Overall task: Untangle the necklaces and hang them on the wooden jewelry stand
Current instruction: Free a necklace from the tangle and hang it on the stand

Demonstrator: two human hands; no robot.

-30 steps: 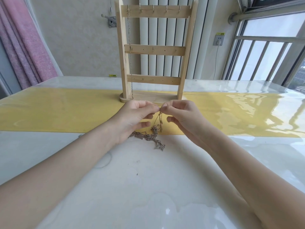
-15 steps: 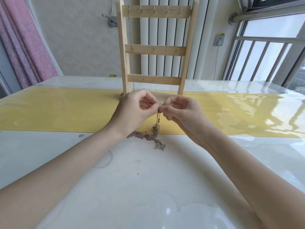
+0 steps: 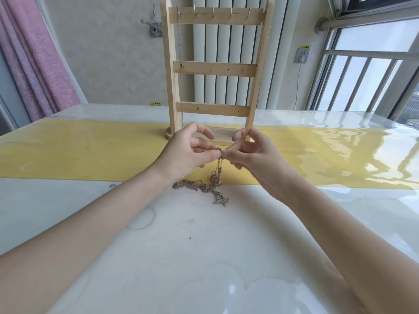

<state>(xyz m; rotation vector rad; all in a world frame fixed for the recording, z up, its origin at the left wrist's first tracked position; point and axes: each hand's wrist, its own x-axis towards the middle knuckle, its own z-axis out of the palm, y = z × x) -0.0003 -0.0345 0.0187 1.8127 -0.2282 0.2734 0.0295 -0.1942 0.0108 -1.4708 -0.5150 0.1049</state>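
Tangled necklaces half-lifted from the table, one chain already hung.

The knotted clump of thin gold-toned necklace chains (image 3: 204, 186) lies mostly on the glossy white tabletop (image 3: 181, 257), at the near edge of the yellow runner strip (image 3: 79, 150); a few strands rise from it to the fingertips just above. The left hand (image 3: 188, 152) pinches those strands between thumb and forefinger, and the right hand (image 3: 249, 155) pinches them at the same spot, its other fingers loosely spread, so both hands meet directly over the pile. Behind them stands the pale wooden ladder-shaped jewelry stand (image 3: 215, 69), where one fine chain (image 3: 179, 64) hangs from the top-left hook. Judging by this, one necklace is done; the clump is yet to be separated and hung on the remaining hooks.
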